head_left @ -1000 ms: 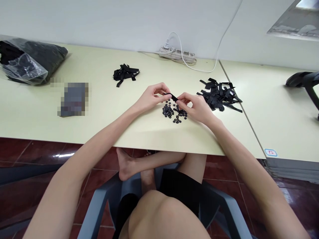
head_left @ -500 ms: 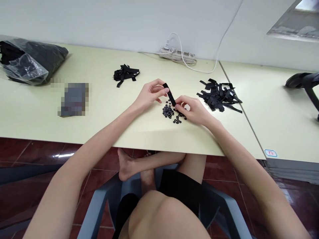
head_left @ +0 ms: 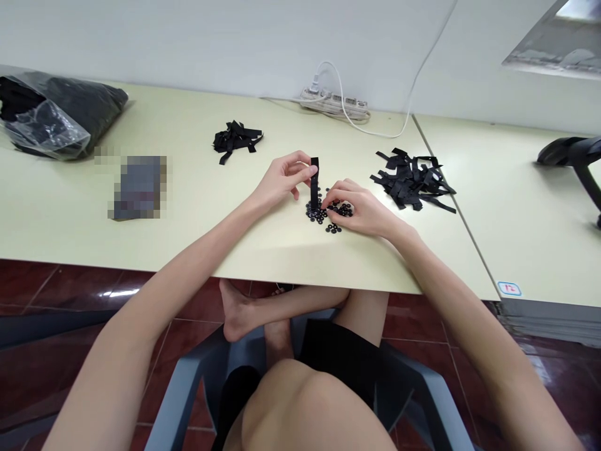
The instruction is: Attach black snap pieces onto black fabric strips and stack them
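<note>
My left hand (head_left: pixel 284 178) pinches the upper end of a black fabric strip (head_left: pixel 314 185) between thumb and fingers. The strip hangs nearly straight down, its lower end over a cluster of small black ring-like discs (head_left: pixel 334 228) on the table. To the right of the strip, my right hand (head_left: pixel 354 207) reaches down among these discs. Its thumb and forefinger are curled close together at the discs; whether a disc is between their tips is too small to tell. More discs show under and between the fingers of that hand.
A large heap of black strips (head_left: pixel 413 178) lies right of my hands, a smaller heap (head_left: pixel 237 139) behind on the left. A power strip (head_left: pixel 334 103) with white cables sits by the wall. Far left are a plastic bag (head_left: pixel 66 116) of black material and a blurred dark object (head_left: pixel 141 188).
My right hand has let go of the strip's lower end and moved slightly down and left to the discs. The strip has swung from slanted to almost upright in my left hand.
</note>
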`<state>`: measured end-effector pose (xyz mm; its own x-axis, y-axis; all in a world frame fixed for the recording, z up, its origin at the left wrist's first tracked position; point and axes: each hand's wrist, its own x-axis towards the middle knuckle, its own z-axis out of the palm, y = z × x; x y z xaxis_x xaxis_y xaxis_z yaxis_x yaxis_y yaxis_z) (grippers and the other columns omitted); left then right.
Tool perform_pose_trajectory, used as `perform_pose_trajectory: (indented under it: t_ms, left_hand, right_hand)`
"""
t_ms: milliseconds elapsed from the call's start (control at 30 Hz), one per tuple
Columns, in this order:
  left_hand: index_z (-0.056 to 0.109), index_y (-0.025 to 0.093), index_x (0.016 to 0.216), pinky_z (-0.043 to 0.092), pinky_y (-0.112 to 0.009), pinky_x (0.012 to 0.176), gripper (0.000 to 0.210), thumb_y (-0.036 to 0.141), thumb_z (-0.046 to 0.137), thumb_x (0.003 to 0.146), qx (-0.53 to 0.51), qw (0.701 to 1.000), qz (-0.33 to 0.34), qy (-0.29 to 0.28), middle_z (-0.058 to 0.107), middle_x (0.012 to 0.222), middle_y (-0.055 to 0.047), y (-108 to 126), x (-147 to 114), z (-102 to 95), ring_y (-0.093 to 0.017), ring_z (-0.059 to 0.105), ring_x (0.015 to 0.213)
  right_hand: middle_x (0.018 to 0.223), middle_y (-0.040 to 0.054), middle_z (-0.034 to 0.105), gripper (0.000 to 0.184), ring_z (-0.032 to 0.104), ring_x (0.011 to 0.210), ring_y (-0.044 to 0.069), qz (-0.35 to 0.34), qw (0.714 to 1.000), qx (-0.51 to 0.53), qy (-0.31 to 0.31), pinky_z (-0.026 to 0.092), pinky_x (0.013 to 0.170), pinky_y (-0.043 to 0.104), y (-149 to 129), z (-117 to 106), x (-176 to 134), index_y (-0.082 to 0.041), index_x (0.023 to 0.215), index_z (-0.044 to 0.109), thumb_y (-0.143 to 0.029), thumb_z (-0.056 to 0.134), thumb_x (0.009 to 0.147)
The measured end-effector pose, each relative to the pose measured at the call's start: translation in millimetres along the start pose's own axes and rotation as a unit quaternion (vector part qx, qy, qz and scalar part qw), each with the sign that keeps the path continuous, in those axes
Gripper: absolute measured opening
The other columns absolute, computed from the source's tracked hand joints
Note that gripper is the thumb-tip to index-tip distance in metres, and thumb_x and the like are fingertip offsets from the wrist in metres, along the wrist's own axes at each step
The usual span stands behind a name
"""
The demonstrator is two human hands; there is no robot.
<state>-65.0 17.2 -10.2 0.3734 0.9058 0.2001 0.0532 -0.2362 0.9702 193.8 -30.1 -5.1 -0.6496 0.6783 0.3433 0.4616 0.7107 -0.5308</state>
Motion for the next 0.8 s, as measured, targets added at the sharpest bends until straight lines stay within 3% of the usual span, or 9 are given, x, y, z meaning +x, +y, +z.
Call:
perform_pose_trajectory:
  t_ms: [200, 333, 500, 633, 800]
  left_hand:
    - [0.066, 0.024, 0.106, 0.048, -0.022, 0.05, 0.043, 0.058, 0.087, 0.091, -0.006, 1.0, -0.013, -0.018, 0.079, 0.097, -0.006, -0.7, -1.4, 0.9, -0.018, 0.078, 0.083]
    - [0.068, 0.023, 0.106, 0.055, -0.024, 0.052, 0.046, 0.059, 0.089, 0.088, -0.017, 0.999, -0.014, -0.024, 0.08, 0.099, -0.007, 0.2, -3.0, 1.4, -0.019, 0.078, 0.084]
    - [0.069, 0.022, 0.107, 0.062, -0.027, 0.059, 0.048, 0.059, 0.092, 0.088, -0.031, 0.998, -0.024, -0.045, 0.083, 0.104, -0.01, 2.5, -5.1, 2.1, -0.02, 0.079, 0.086]
    - [0.069, 0.021, 0.109, 0.07, -0.035, 0.075, 0.049, 0.058, 0.094, 0.087, -0.038, 0.998, -0.018, -0.047, 0.085, 0.103, -0.01, 3.2, -6.3, 3.3, -0.02, 0.081, 0.089]
    - [0.07, 0.021, 0.107, 0.069, -0.042, 0.1, 0.047, 0.055, 0.095, 0.088, -0.058, 0.997, -0.005, -0.05, 0.085, 0.103, -0.008, 1.1, -5.9, 4.0, -0.021, 0.084, 0.096]
  right_hand:
    - [0.112, 0.0076, 0.077, 0.009, 0.07, 0.11, 0.032, 0.007, 1.0, -0.005, -0.004, 0.058, 0.101, 0.052, -2.7, -1.6, 0.5, -0.03, 0.103, 0.072, -0.023, 0.067, 0.102]
    - [0.109, 0.0078, 0.076, 0.006, 0.069, 0.107, 0.031, 0.008, 1.0, 0.003, -0.008, 0.059, 0.098, 0.051, -2.6, -1.5, 0.7, -0.029, 0.1, 0.069, -0.025, 0.066, 0.103]
    - [0.104, 0.0058, 0.078, 0.004, 0.071, 0.094, 0.026, 0.061, 0.997, 0.038, 0.019, 0.061, 0.092, 0.047, -0.7, -0.2, 1.1, -0.029, 0.101, 0.066, -0.026, 0.067, 0.103]
    - [0.098, 0.0038, 0.08, 0.003, 0.072, 0.088, 0.024, 0.068, 0.993, 0.051, 0.077, 0.063, 0.09, 0.046, -3.2, -0.6, 2.6, -0.029, 0.099, 0.069, -0.028, 0.07, 0.102]
    - [0.102, 0.0045, 0.084, 0.003, 0.075, 0.089, 0.026, 0.061, 0.992, 0.058, 0.096, 0.065, 0.091, 0.048, -6.8, -1.1, 3.5, -0.029, 0.103, 0.077, -0.031, 0.077, 0.101]
